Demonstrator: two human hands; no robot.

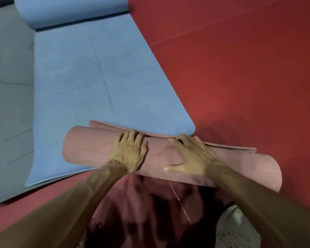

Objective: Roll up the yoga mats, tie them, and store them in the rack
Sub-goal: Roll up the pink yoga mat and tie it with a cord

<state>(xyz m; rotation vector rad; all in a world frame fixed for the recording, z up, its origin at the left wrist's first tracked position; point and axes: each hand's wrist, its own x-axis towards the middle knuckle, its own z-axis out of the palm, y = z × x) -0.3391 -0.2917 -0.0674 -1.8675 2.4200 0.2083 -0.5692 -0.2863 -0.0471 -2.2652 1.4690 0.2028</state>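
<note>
I see the pink mat (86, 145) approx. fully rolled, near centre on the red floor (240, 68), w/ a loose flap at its far edge. Left hand (128, 151) & right hand (191, 154) lie spread, pressing the roll. Blue mat (97, 68) far left is mostly flat. Tying & racking not yet done.

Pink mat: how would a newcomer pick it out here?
Start at the red floor. Left of it a blue mat lies mostly flat. At its near corner sits the pink mat, a full roll under the left hand and right hand.
</note>
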